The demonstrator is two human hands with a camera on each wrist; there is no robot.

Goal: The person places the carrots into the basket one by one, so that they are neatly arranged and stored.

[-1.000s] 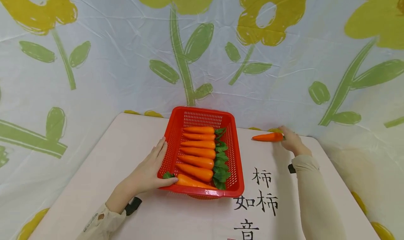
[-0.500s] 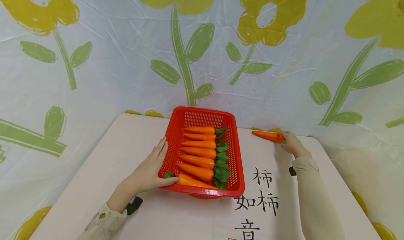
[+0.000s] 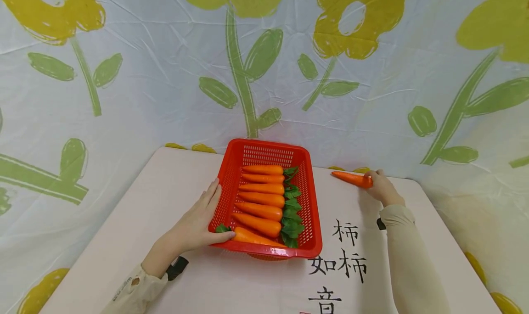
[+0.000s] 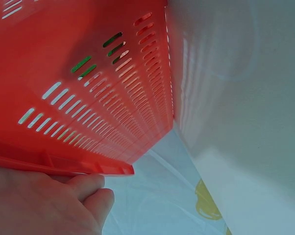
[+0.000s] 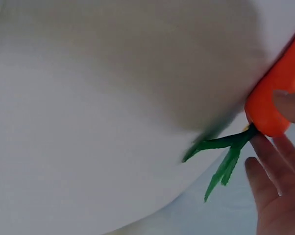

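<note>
A red plastic basket (image 3: 312, 208) with slotted walls stands mid-table. Several orange carrots (image 3: 260, 198) lie side by side in it, leafy ends right; the nearest carrot (image 3: 252, 237) points the other way. My left hand (image 3: 194, 224) rests on the basket's near-left corner, fingers straight along the left rim and thumb reaching over beside the nearest carrot. In the left wrist view, the fingertips (image 4: 96, 193) lie against the outer rim. At the far right, my right hand (image 3: 384, 189) pinches the thick end of a single carrot (image 3: 351, 178). Green stems (image 5: 231, 152) show in the right wrist view.
The pale table (image 3: 144, 199) has black brushed characters (image 3: 349, 263) right of and in front of the basket. A white cloth (image 3: 165, 89) with yellow flowers hangs behind and along both sides. The lone carrot lies close to the table's far edge.
The lone carrot has turned, its tip swinging toward the far edge, and my right hand has shifted slightly with it. My left hand and the basket stay in place.
</note>
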